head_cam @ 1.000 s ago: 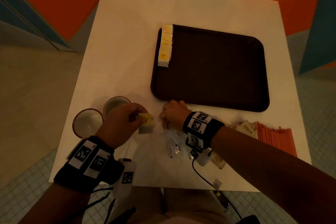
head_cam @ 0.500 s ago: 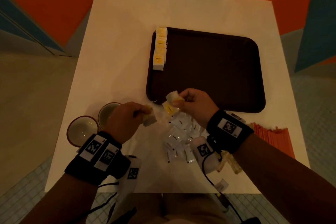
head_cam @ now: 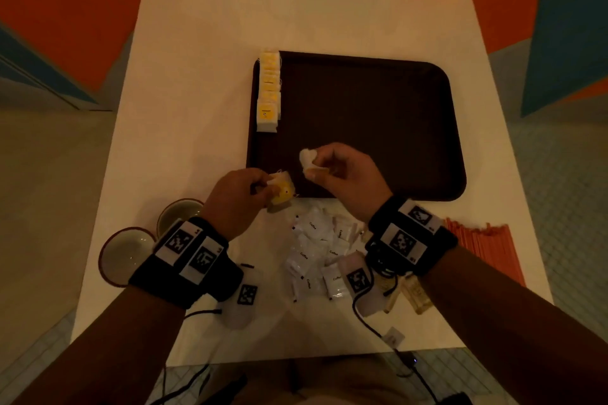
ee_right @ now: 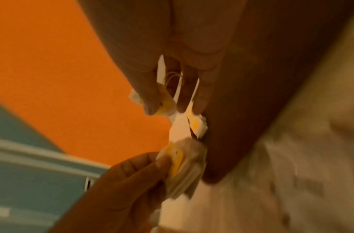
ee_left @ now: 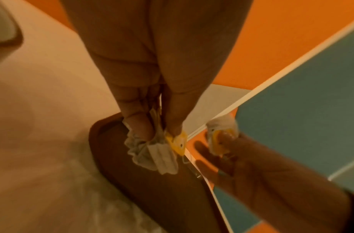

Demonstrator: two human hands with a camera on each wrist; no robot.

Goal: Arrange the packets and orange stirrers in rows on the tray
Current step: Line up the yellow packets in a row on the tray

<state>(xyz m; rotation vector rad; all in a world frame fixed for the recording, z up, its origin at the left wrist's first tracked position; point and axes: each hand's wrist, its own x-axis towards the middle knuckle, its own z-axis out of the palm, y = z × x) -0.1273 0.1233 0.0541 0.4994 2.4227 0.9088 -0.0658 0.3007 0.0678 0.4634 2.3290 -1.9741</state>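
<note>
A dark brown tray [head_cam: 378, 128] lies on the white table [head_cam: 204, 43]. A row of yellow-labelled tea bags [head_cam: 268, 90] runs along the tray's left edge. My left hand [head_cam: 260, 189] pinches a small stack of yellow-tagged tea bags [head_cam: 281, 192] [ee_left: 162, 149] at the tray's near left corner. Just over the tray's near edge, my right hand [head_cam: 312, 168] pinches another tea bag [head_cam: 307, 159] [ee_right: 162, 107]. White coffee packets [head_cam: 316, 250] lie in a loose pile on the table below the hands. Orange stirrers [head_cam: 483, 250] lie at the near right.
Two small bowls [head_cam: 125, 256] [head_cam: 179, 215] stand on the table at the near left, close to my left wrist. Tan packets [head_cam: 414, 296] lie partly under my right wrist. Cables hang off the table's near edge.
My right hand has lifted a tea bag from beside my left hand and carried it up over the tray's near edge. My left hand has kept its stack and shifted slightly toward the tray.
</note>
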